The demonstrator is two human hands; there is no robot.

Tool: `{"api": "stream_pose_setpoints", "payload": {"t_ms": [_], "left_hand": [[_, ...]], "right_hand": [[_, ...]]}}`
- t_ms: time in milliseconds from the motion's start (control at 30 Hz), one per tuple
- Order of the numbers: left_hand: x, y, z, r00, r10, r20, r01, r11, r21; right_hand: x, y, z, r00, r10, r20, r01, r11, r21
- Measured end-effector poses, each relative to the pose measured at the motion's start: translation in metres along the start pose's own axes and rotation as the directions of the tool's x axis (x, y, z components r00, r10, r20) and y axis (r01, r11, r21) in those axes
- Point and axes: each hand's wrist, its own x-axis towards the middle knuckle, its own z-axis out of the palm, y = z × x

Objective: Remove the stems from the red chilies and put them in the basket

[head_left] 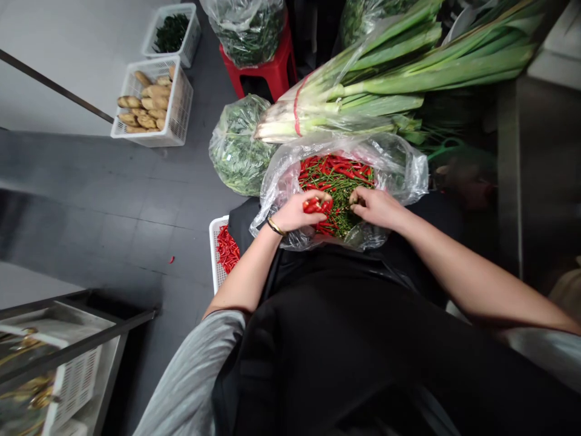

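My left hand [299,212], with a gold bangle at the wrist, is closed on several red chilies [313,206] over a clear plastic bag [399,169]. The bag lies on my dark apron and holds a heap of red chilies on green stems [338,178]. My right hand [374,207] rests at the heap's right side, its fingertips curled down among the stems. What those fingers pinch is hidden. Just left of my lap stands a white plastic crate [214,254] holding loose red chilies [227,248].
Beyond the bag lie banded leeks [385,79] and a bagged leafy green [238,148]. A red stool [258,60] holds another bag. White crates hold ginger [152,103] and dark greens [171,33]. One chili [172,260] lies on the grey tile floor. A metal rack [59,357] stands lower left.
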Motion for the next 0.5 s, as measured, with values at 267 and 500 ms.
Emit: {"api": "stream_pose_setpoints", "payload": {"t_ms": [267, 500], "left_hand": [[0.01, -0.013, 0.003, 0.966, -0.223, -0.132, 0.191, 0.956, -0.222], [0.023, -0.014, 0.02, 0.949, -0.209, -0.235, 0.184, 0.975, -0.125]], "right_hand": [[0.024, -0.018, 0.033, 0.972, -0.166, 0.165, 0.233, 0.606, -0.76], [0.016, -0.011, -0.009, 0.952, -0.307, 0.01, 0.274, 0.832, -0.483]]}}
